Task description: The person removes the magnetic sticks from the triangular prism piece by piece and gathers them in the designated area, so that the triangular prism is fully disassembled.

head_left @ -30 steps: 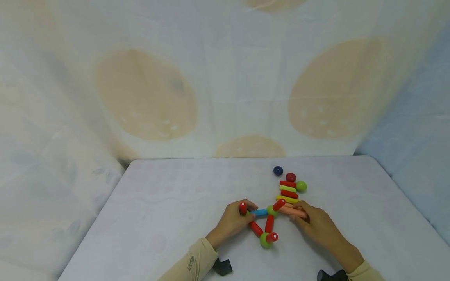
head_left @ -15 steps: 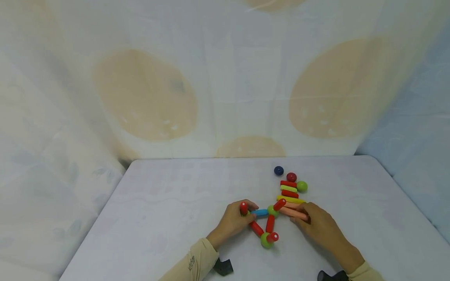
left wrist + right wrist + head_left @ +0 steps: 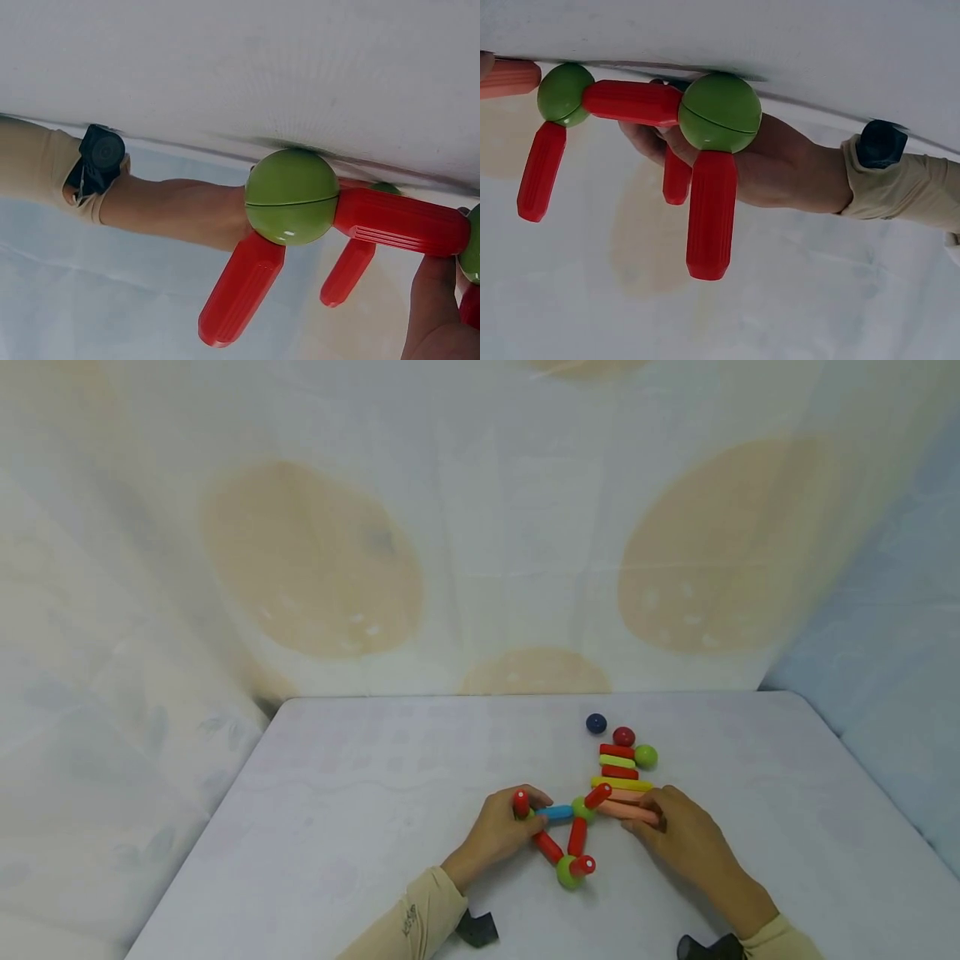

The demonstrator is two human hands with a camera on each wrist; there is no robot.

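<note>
Left hand (image 3: pixel 497 832) curled round the red-rod-and-green-ball frame (image 3: pixel 564 837), gripping its left corner. Right hand (image 3: pixel 678 837) pinched the salmon rod (image 3: pixel 627 812), whose tip met the frame's upper right green ball (image 3: pixel 580 809). Frame sat near the bench (image 3: pixel 337 827) front edge, wide bare surface left of it. Behind the salmon rod: two red, two yellow-green loose rods, three loose balls.
</note>
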